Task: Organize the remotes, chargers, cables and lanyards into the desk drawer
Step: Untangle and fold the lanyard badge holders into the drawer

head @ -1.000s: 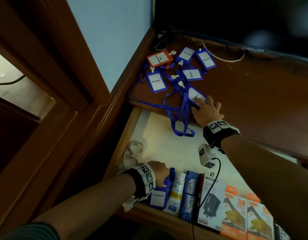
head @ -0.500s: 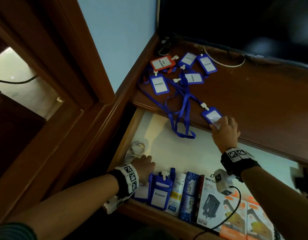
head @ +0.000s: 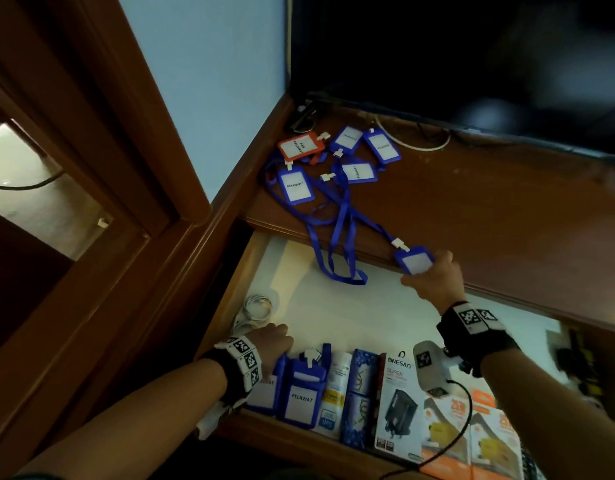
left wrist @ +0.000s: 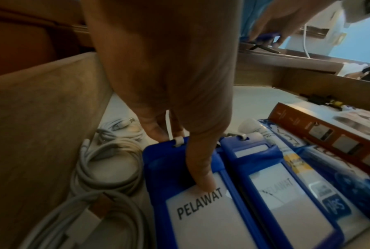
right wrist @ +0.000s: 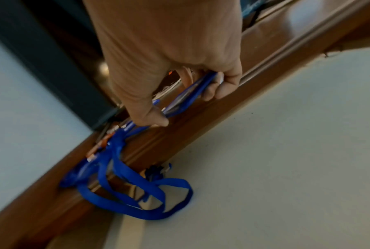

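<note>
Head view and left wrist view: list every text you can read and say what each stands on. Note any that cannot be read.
"PELAWAT": blue badge on the desk.
"PAS PELAWAT": orange badge on the desk.
"PELAWAT": badge in the drawer, under the left hand.
"PELAWAT": badge beside it.
"ONESAM SUPER": charger box, last letter unclear.
Other desk badges, orange boxes, tube: too blurred.

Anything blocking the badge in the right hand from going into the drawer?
Nothing solid: the right hand holds the blue badge at the desk edge, above bare drawer floor. Its strap crosses the other lanyards and may drag.
</note>
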